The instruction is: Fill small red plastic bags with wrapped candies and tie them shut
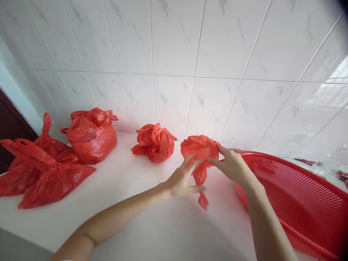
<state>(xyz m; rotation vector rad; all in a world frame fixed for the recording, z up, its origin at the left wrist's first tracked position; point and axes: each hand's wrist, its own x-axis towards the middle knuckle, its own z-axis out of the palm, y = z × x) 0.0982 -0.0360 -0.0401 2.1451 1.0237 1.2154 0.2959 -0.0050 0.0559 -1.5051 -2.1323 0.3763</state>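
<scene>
A thin red plastic bag [200, 145] hangs bunched above the white counter, with a narrow twisted tail dangling below it. At its right edge, my right hand [232, 163] pinches the plastic between thumb and fingers. My left hand [183, 179] is just in front of the bag, thumb and fingers spread around its lower part; it appears not to grip it. A crumpled red bag [156, 143] lies on the counter to the left, against the tiled wall.
Further left stand a full red bag [92, 136] and knotted red bags [56, 174]. A large red mesh basket [299, 166] takes up the right side, close to my right forearm. Clear plastic items [320, 168] show behind it. White tiles [174, 101] bound the white counter [122, 224] at the back.
</scene>
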